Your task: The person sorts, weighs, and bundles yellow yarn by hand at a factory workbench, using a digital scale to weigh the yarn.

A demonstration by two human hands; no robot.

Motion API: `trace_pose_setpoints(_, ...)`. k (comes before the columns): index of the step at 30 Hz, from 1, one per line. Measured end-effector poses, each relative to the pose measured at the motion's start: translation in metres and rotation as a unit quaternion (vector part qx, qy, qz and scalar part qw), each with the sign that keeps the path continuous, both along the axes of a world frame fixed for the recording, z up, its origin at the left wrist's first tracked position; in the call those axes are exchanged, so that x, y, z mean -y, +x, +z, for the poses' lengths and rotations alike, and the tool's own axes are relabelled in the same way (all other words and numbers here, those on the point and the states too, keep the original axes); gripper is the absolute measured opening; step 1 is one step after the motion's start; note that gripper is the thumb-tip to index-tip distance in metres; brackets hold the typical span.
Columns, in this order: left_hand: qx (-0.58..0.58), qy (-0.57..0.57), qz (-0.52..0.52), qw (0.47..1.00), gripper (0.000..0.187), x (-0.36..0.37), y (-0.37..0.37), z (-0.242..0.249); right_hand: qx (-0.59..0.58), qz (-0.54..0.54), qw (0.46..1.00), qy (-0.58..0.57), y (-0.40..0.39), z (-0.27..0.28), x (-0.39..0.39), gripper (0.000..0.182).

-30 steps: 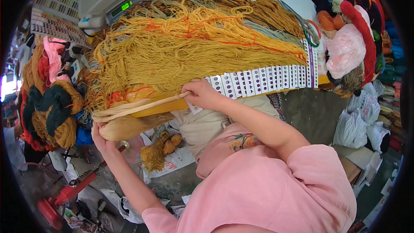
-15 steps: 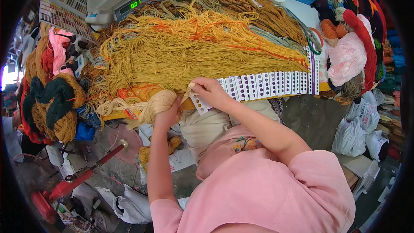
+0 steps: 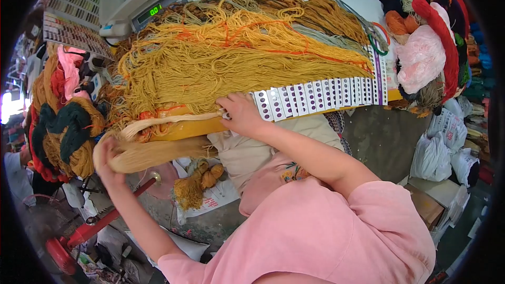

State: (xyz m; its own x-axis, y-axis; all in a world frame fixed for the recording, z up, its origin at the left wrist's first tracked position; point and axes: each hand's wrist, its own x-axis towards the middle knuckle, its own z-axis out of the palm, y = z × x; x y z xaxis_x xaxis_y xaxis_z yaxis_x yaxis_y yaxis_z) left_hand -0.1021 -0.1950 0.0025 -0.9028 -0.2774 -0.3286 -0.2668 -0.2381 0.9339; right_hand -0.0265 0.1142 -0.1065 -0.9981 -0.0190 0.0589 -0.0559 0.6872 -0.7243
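Cream-beige wool yarn hank [image 3: 158, 142]: stretched taut off the bench [image 3: 194, 128] edge, left hand [image 3: 105, 159] clenched round its loop, right hand [image 3: 239, 115] pinching its end beside white punched sample cards [image 3: 315, 94]. Step: threading a card; next needs steady tension.

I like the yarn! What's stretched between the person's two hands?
In the head view, pale cream yarn runs from the left hand to the right hand.
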Motion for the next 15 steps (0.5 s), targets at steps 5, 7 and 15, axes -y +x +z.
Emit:
trace_pose_setpoints(5,-0.185,0.468,-0.064,0.862,0.031,0.119,0.080,0.025,-0.045,0.009,0.999,0.017,0.004,0.001,-0.002,0.042)
trace_pose_setpoints(7,-0.231,0.451,-0.023,0.862,0.034,0.119,0.126,0.037,-0.026,0.043,0.998,-0.022,0.006,0.000,-0.006,0.042)
trace_pose_setpoints(15,-0.430,0.444,0.025,0.786,0.064,0.109,0.234,0.060,-0.072,0.338,0.935,0.077,0.005,0.027,0.046,0.043)
